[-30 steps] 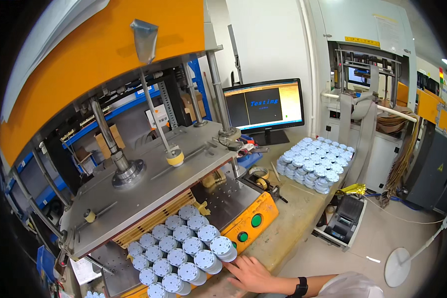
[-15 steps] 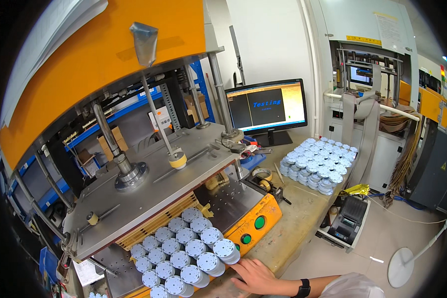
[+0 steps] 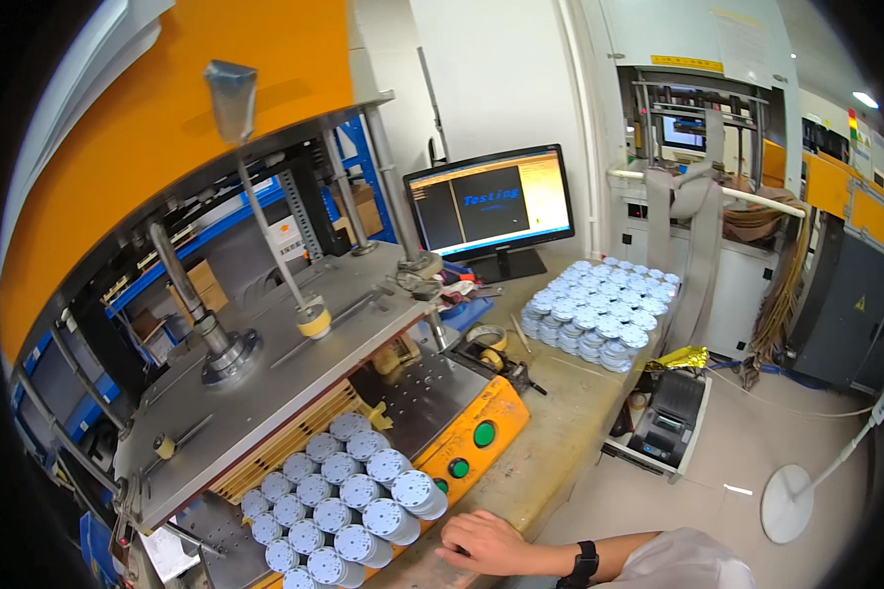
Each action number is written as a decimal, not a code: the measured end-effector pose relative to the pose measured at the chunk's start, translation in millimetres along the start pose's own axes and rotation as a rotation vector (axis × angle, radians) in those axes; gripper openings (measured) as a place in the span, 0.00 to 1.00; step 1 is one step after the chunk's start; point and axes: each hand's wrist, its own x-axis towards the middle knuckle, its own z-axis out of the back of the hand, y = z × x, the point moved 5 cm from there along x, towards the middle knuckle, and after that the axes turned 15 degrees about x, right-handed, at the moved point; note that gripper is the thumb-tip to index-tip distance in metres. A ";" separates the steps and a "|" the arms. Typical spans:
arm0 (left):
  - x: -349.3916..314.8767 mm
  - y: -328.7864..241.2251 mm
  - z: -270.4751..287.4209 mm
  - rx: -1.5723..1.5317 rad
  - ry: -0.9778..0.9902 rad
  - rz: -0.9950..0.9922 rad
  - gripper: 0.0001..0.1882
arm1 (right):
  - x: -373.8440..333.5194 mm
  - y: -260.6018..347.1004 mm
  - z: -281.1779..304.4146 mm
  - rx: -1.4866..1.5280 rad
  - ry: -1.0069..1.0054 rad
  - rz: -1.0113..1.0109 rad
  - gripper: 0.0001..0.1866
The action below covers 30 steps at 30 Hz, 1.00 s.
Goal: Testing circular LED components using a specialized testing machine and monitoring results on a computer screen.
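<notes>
My right hand [image 3: 483,543] rests palm down on the bench at the lower middle, its fingers loosely bent and nothing visible in them. Just left of it, a little apart from the fingertips, stand several stacks of round white discs [image 3: 361,543] with small dark holes. These stacks form close rows in front of the press plate. A dark watch [image 3: 580,562] sits on my right wrist. My left hand is out of view.
An orange press with a thick metal plate [image 3: 295,368] fills the left. Green buttons [image 3: 484,434] sit on its orange front. More disc stacks [image 3: 599,314] stand on the bench [image 3: 521,456] near a monitor [image 3: 491,203]. Right of the bench is a bin holding a black device [image 3: 673,417].
The view has turned to the right, so the scene sits further left. My right hand has drawn slightly away from the nearest disc stack, its fingers more bent.
</notes>
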 end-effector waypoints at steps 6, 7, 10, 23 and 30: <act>-7.0 11.4 12.7 -0.164 0.367 0.162 0.16 | -5.2 -3.0 -3.7 0.003 -0.047 0.137 0.12; -4.2 4.6 24.9 -0.161 0.354 0.171 0.16 | -5.8 -2.1 -4.6 -0.003 -0.045 0.156 0.12; 12.4 -28.3 40.0 -0.127 0.406 0.010 0.15 | -8.4 -2.3 0.1 -0.005 -0.051 0.160 0.12; 133.6 -137.4 79.7 0.019 0.431 -0.568 0.11 | -6.5 1.9 1.4 0.018 0.005 0.240 0.12; 276.2 -120.5 -27.1 0.327 0.228 -0.365 0.33 | -1.1 11.1 1.7 0.022 0.019 0.149 0.09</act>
